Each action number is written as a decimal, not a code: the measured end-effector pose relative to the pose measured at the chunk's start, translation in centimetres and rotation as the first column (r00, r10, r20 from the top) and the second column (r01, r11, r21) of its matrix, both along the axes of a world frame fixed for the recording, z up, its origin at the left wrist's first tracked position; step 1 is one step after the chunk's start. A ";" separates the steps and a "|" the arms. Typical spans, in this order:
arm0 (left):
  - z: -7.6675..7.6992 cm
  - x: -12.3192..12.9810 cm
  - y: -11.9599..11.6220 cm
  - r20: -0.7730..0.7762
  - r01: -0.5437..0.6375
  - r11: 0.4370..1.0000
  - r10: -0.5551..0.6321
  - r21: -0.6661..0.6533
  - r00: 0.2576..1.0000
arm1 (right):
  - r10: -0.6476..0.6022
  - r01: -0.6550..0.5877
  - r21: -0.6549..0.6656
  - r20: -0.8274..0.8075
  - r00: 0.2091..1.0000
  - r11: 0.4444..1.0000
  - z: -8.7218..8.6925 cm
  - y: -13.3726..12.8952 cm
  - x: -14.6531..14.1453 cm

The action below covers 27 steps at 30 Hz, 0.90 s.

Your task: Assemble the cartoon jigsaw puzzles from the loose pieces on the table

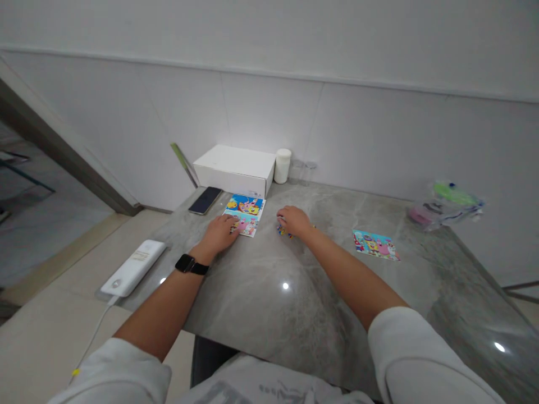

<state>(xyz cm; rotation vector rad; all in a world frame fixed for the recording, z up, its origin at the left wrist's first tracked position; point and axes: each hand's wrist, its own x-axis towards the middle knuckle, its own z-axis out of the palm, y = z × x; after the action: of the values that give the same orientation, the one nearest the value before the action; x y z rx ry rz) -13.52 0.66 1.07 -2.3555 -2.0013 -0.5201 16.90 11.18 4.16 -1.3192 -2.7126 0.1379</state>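
My left hand [222, 231] lies flat and open, its fingers resting on the lower part of a colourful cartoon picture sheet [245, 206] with a white border. To its right, my right hand [295, 220] is closed with curled fingers, low over the table. Under and beside those fingers show small blue-and-yellow pieces [285, 231], mostly covered by the hand. Whatever the fingertips pinch is too small and hidden to name. Farther right, a separate cartoon picture card [376, 244] lies flat on the grey marbled table [261, 303].
At the back stand a white box [236, 165] and a white bottle [282, 166]. A phone [205, 201] lies left of the sheet. A white power bank [133, 268] with a cable sits at the left edge. A clear plastic bag [446, 207] lies at the right back.
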 end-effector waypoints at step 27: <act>-0.5 -0.1 2.5 0.022 -0.006 0.991 0.009 -0.130 1.000 | -0.203 0.261 0.309 -0.207 0.957 0.915 4.5 1.7 -9.3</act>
<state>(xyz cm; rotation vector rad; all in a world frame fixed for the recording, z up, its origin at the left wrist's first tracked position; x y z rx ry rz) -13.58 3.11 0.57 -2.4236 -2.1153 -0.4307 7.58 12.93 8.65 -1.4349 -2.2864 -0.2137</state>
